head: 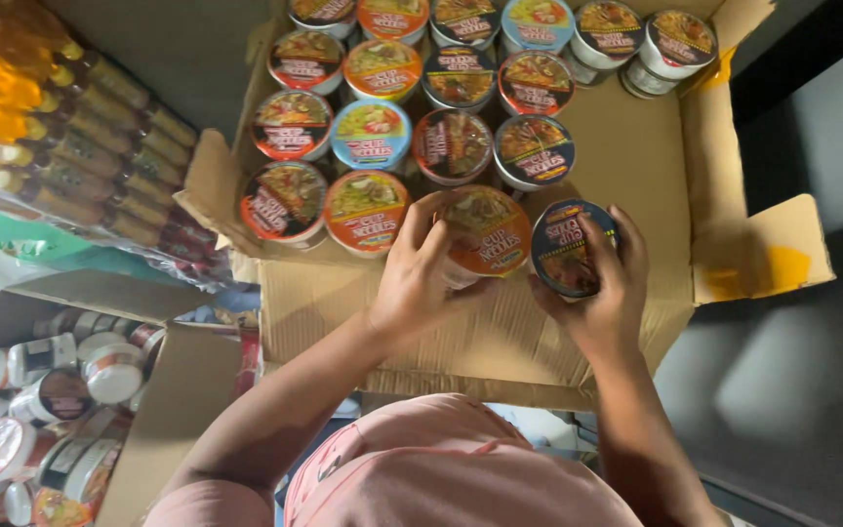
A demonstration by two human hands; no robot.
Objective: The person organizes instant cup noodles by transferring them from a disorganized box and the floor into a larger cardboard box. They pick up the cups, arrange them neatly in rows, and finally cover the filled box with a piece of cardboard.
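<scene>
At the centre of the frame the left hand grips an orange-lidded noodle cup and the right hand clasps a dark blue-lidded cup, both just above the bare floor of the open cardboard box. They sit best lid-up, snug against the cup rows filling the box's upper left. A second box of jars lies lower left, shrink-wrapped bottles upper left, on a dim floor.

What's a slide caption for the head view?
Left hand and right hand each set a noodle cup into a cardboard box.
</scene>
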